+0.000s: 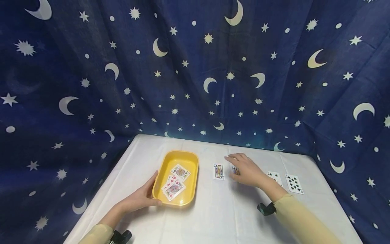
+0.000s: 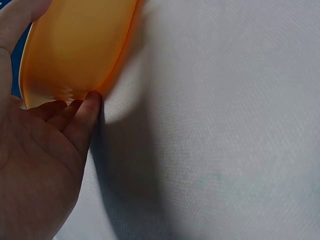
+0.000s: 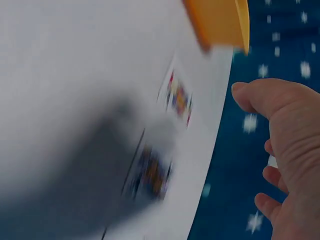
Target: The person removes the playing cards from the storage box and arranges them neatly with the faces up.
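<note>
My left hand (image 1: pixel 141 196) grips the yellow tray (image 1: pixel 196 176) at its near left side, thumb along the near edge. In the left wrist view, fingers (image 2: pixel 87 112) bear against the tray's outer wall (image 2: pixel 80 45), and a shadow falls on the cloth beneath. Inside the tray lie a black-suit face card (image 1: pixel 180 172), a red number card (image 1: pixel 170 181) and a red-suit face card (image 1: pixel 174 189). My right hand (image 1: pixel 245 169), fingers apart and holding nothing, hovers over a face card (image 3: pixel 152 172) that it partly hides in the head view. Another face card (image 1: pixel 218 171) lies just left of it.
Right of my right wrist lie a partly covered spade card (image 1: pixel 275 178) and a black number card (image 1: pixel 294 184) with many pips. All rest on a white cloth-covered table (image 1: pixel 207 217). A dark blue curtain (image 1: pixel 189 84) with moons and stars hangs behind and along the sides.
</note>
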Available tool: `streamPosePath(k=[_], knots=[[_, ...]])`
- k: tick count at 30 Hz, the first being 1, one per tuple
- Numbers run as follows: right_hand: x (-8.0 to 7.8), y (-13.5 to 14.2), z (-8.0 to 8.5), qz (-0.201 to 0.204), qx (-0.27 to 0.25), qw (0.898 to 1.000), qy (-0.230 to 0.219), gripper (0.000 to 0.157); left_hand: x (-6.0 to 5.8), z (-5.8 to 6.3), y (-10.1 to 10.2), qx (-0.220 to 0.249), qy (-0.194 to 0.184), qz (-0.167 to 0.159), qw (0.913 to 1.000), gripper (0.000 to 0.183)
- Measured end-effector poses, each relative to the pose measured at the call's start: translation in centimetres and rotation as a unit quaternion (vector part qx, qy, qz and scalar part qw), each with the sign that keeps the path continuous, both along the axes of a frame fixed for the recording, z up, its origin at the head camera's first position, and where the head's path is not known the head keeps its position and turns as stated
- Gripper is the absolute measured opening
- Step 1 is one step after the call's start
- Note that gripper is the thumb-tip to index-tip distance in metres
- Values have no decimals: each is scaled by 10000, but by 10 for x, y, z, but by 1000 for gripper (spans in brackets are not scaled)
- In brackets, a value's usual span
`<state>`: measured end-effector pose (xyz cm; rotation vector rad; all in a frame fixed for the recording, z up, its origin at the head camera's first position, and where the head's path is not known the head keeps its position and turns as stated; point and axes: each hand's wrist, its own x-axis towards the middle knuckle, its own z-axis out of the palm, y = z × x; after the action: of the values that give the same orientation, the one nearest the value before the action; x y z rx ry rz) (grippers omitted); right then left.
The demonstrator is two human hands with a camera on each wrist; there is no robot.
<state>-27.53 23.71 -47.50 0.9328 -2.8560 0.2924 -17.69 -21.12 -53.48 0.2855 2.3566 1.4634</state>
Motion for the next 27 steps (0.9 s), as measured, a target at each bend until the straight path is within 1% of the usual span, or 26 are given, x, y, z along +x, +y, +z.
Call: streamPosePath(k=[5,9,14,17,22,24,27], knots=[[8,-47,1,356,-8,9992,-182,69,1,0,-1,-50,-18,32,10000,112],[15,-82,4,616,-79,9975,-329,68,2,0,-2,1,-18,8,10000,111],[23,-122,7,780,41,9954,-556,69,1,-1,-2,36,-18,-24,10000,110],[26,-141,7,874,183,9941,-618,67,1,-1,-2,8,9,-34,10000,111],[29,-166,0,1156,599,9903,-481,54,-1,-1,-3,-24,36,-60,10000,110],[32,-175,-3,1292,826,9873,-422,49,-1,-2,-3,-8,45,-90,9999,110],[37,-185,-6,1456,1213,9807,-490,42,-2,-2,-3,16,79,-131,9999,111]])
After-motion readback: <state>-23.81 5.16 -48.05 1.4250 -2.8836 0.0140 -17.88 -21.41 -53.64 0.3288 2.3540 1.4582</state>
